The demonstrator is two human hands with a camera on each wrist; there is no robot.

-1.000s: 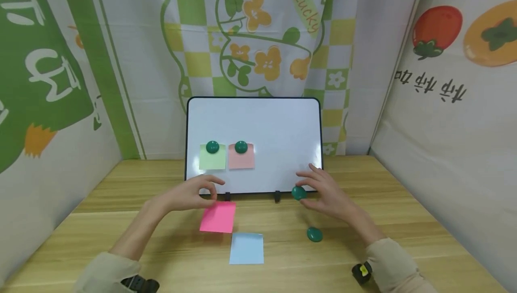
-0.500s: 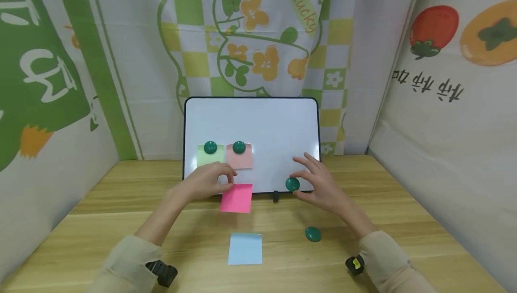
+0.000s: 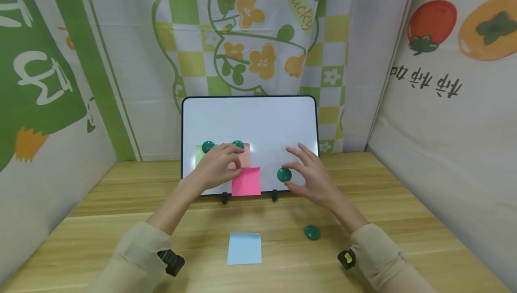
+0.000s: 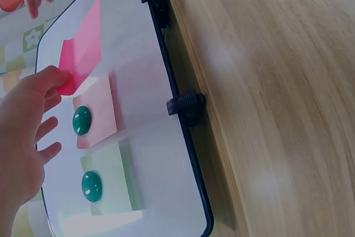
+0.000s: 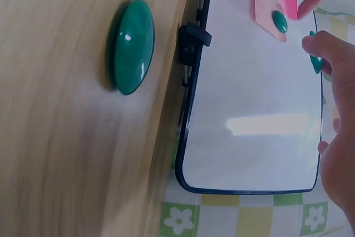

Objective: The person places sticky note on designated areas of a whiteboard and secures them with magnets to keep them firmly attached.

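My left hand pinches a bright pink sticky note by its upper edge, in front of the whiteboard. In the left wrist view the pink note bends outward from thumb and fingers. To the right, my right hand holds a green round magnet between thumb and index finger, other fingers spread. Two notes hang on the board under green magnets: a light green one and a pale pink one. In the head view my left hand partly covers both.
A light blue sticky note lies on the wooden table. Right of it rests another green magnet. Black clips support the board's lower edge. A patterned curtain hangs behind the board.
My left hand has carried the bright pink note up and right, from above the table to the board's lower part. The right hand has moved up and left with its magnet.
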